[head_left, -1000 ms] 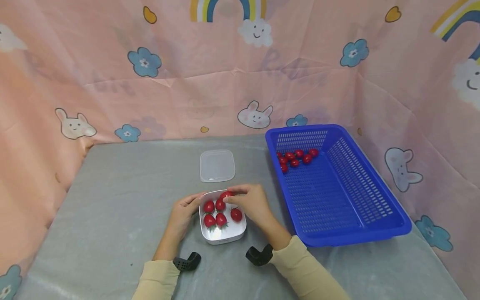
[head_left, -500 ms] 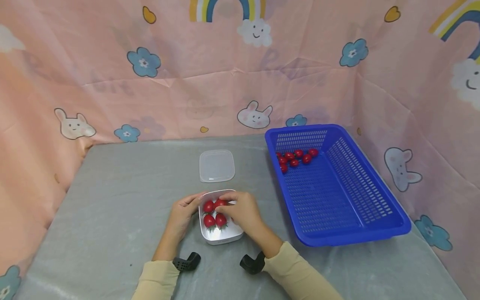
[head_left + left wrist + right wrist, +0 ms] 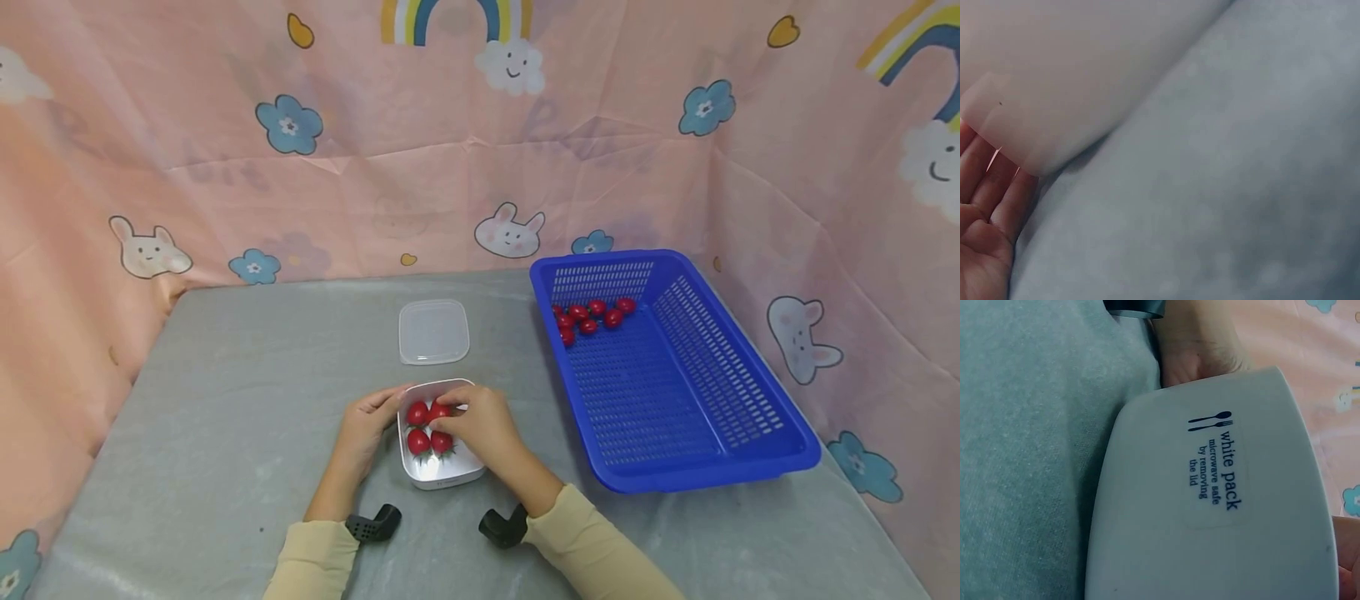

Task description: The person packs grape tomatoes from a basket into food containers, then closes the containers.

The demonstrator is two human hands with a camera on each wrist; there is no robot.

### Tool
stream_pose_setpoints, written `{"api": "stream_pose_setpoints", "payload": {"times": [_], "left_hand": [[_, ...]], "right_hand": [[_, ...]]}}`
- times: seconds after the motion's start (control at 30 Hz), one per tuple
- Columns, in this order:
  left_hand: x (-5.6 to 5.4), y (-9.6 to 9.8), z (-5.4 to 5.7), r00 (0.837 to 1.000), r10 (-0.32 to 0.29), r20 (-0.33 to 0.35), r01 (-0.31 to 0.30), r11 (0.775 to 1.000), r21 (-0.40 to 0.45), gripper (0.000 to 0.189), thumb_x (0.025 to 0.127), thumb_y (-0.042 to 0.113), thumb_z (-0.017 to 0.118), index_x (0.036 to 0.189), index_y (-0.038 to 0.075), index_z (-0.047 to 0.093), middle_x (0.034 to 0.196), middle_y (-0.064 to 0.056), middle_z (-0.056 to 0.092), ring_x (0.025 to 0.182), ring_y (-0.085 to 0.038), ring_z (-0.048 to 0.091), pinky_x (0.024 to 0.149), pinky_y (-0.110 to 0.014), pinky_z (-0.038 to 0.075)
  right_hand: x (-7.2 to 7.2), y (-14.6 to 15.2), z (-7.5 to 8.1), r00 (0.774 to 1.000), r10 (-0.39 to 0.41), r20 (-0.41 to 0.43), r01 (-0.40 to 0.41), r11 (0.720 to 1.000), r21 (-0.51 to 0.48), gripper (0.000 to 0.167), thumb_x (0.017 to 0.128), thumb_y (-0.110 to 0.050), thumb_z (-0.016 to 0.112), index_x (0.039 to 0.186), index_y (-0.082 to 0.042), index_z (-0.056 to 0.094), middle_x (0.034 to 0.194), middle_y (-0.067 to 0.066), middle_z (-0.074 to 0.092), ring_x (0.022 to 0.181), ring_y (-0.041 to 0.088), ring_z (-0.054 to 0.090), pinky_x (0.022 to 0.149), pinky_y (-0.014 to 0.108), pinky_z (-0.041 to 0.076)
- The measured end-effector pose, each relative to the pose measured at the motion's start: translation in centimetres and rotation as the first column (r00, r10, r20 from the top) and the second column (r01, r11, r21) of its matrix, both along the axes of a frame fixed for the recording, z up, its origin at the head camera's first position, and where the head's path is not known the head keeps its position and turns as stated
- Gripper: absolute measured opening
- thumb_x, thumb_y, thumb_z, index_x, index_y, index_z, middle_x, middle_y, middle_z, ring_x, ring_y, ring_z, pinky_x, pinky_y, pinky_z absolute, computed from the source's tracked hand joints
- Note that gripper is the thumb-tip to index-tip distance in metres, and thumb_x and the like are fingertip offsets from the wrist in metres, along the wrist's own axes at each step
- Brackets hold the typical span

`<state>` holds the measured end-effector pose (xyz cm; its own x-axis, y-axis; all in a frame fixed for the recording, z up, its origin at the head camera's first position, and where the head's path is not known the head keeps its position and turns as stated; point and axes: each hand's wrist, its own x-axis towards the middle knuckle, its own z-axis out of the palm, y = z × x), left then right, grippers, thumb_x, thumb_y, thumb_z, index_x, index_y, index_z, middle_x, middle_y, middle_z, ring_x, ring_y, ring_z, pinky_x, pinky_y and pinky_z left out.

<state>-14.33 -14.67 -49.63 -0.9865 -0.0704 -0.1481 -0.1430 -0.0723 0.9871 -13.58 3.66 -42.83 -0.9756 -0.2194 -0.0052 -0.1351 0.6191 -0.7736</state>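
A white square container (image 3: 435, 479) holds several red cherry tomatoes (image 3: 417, 442) with green stems, grouped at its left. My left hand (image 3: 363, 429) grips the container's left side, thumb at the rim. In the left wrist view that hand's fingers (image 3: 1013, 197) lie along the outer wall. My right hand (image 3: 483, 425) reaches over the right rim and pinches a cherry tomato (image 3: 438, 409) in the far row. It covers the container's right part, hiding what lies there. In the right wrist view, the container's front wall (image 3: 1147, 537) reads "white pack".
Behind the container lies a clear plastic lid (image 3: 433, 333) on the grey cloth (image 3: 285, 375). To the right stands a blue slotted basket (image 3: 652, 375), with several cherry tomatoes (image 3: 596, 307) in its far left corner. Pink printed curtains (image 3: 420, 183) hang at the back and sides.
My right hand has moved left and down from the container's far right corner to the tomatoes in the far row. The left hand has kept its place.
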Motion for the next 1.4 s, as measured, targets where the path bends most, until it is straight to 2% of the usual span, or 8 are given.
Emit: {"api": "stream_pose_setpoints", "payload": {"times": [0.1, 0.33, 0.57, 0.7, 0.9, 1.07, 1.23, 1.4], "left_hand": [[0.0, 0.0, 0.0, 1.000, -0.003, 0.001, 0.003, 1.000, -0.008, 0.033, 0.096, 0.013, 0.064, 0.118, -0.011, 0.066, 0.092, 0.018, 0.074, 0.093, 0.002, 0.066, 0.086, -0.018, 0.053], [0.1, 0.0, 0.0, 1.000, 0.009, 0.001, -0.009, 1.000, 0.009, 0.028, 0.094, 0.013, 0.066, 0.114, -0.006, 0.071, 0.101, 0.006, 0.077, 0.095, 0.000, 0.067, 0.086, -0.019, 0.053], [0.1, 0.0, -0.1, 1.000, -0.001, 0.001, 0.001, 1.000, -0.003, 0.032, 0.095, 0.013, 0.066, 0.117, -0.011, 0.067, 0.094, 0.016, 0.075, 0.097, 0.001, 0.067, 0.087, -0.018, 0.053], [0.2, 0.0, -0.1, 1.000, -0.005, -0.002, 0.005, 1.000, -0.014, 0.033, 0.095, 0.014, 0.066, 0.117, -0.010, 0.067, 0.094, 0.017, 0.075, 0.098, 0.001, 0.066, 0.087, -0.018, 0.053], [0.1, 0.0, 0.0, 1.000, 0.011, 0.002, -0.011, 1.000, 0.009, 0.023, 0.094, 0.012, 0.066, 0.110, -0.003, 0.074, 0.100, 0.008, 0.077, 0.098, 0.001, 0.066, 0.088, -0.019, 0.053], [0.1, 0.0, 0.1, 1.000, 0.014, 0.005, -0.014, 1.000, 0.023, 0.017, 0.094, 0.011, 0.066, 0.105, 0.004, 0.077, 0.103, 0.002, 0.077, 0.097, 0.001, 0.067, 0.087, -0.019, 0.053], [0.1, -0.1, 0.1, 1.000, 0.000, 0.011, 0.000, 1.000, -0.007, 0.029, 0.095, 0.015, 0.066, 0.114, -0.005, 0.071, 0.101, 0.009, 0.077, 0.098, 0.001, 0.066, 0.088, -0.018, 0.053], [0.1, 0.0, 0.1, 1.000, -0.002, 0.001, 0.002, 1.000, -0.006, 0.033, 0.095, 0.015, 0.066, 0.117, -0.010, 0.067, 0.096, 0.014, 0.075, 0.098, 0.001, 0.066, 0.087, -0.018, 0.052]], "right_hand": [[0.0, -0.1, 0.0, 1.000, 0.002, 0.011, -0.002, 1.000, 0.011, 0.029, 0.076, -0.014, 0.086, 0.102, -0.003, 0.078, 0.104, 0.011, 0.076, 0.101, 0.026, 0.068, 0.090, 0.041, 0.057], [0.1, -0.3, 0.1, 0.999, 0.026, 0.028, -0.027, 0.997, 0.069, 0.029, 0.076, -0.014, 0.085, 0.101, -0.002, 0.078, 0.101, 0.011, 0.076, 0.094, 0.023, 0.066, 0.084, 0.037, 0.057], [0.0, 0.4, 0.3, 0.996, 0.009, 0.091, -0.004, 0.999, -0.047, 0.030, 0.077, -0.015, 0.085, 0.104, -0.002, 0.077, 0.106, 0.012, 0.076, 0.097, 0.025, 0.068, 0.085, 0.036, 0.059], [0.1, 1.4, 2.5, 0.995, -0.014, 0.096, 0.027, 0.990, -0.139, 0.030, 0.077, -0.015, 0.085, 0.103, -0.004, 0.078, 0.105, 0.011, 0.076, 0.100, 0.026, 0.070, 0.088, 0.038, 0.058], [-0.1, 4.0, 7.9, 0.993, -0.043, 0.107, 0.075, 0.944, -0.322, 0.030, 0.080, -0.011, 0.082, 0.108, -0.003, 0.076, 0.111, 0.014, 0.075, 0.107, 0.028, 0.071, 0.090, 0.036, 0.057], [-1.2, 7.0, 11.5, 0.996, -0.080, 0.042, 0.089, 0.952, -0.292, 0.030, 0.083, -0.018, 0.081, 0.110, -0.007, 0.076, 0.113, 0.009, 0.075, 0.113, 0.020, 0.068, 0.094, 0.036, 0.057], [-3.4, 9.9, 12.9, 0.994, -0.077, 0.079, 0.095, 0.961, -0.259, 0.035, 0.085, -0.027, 0.080, 0.115, -0.010, 0.075, 0.114, 0.003, 0.075, 0.112, 0.013, 0.066, 0.098, 0.032, 0.052], [-6.3, 12.3, 12.2, 0.992, -0.070, 0.103, 0.097, 0.955, -0.281, 0.040, 0.087, -0.032, 0.077, 0.119, -0.008, 0.073, 0.098, -0.014, 0.075, 0.097, 0.006, 0.067, 0.080, 0.020, 0.054]]}}
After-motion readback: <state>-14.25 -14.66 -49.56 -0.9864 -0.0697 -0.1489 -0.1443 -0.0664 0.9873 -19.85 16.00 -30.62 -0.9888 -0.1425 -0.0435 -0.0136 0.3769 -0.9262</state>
